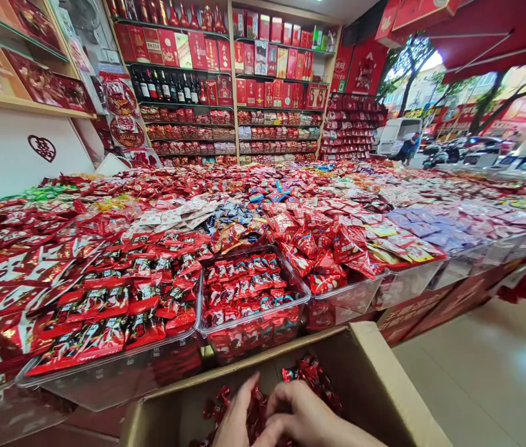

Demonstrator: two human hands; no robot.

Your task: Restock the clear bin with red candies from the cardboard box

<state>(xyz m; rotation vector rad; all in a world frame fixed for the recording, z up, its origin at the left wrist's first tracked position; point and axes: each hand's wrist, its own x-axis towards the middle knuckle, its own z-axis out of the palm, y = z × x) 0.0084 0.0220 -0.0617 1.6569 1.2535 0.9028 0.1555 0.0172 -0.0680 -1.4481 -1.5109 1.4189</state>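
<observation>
In the head view, find small shiny red twist-wrapped sweets (321, 382) low inside the deep brown cardboard box (379, 366), between and beside both hands. With left hand (238, 415) loosely spread, thumb apart from straight fingers, and with right hand (300, 411) curled inward, cannot tell around what. For handling well, better scoop gently from below, not pull wrapper ends; also keep wrists off the box edge.

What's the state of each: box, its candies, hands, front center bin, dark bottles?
Cardboard box, open
Boxed candies, wrapped, loosely piled
Left hand, in box, fingers extended; grip unclear
Right hand, in box, fingers curled; grip unclear
Center bin, uncovered, well filled
Dark bottles, upright, shelved
</observation>
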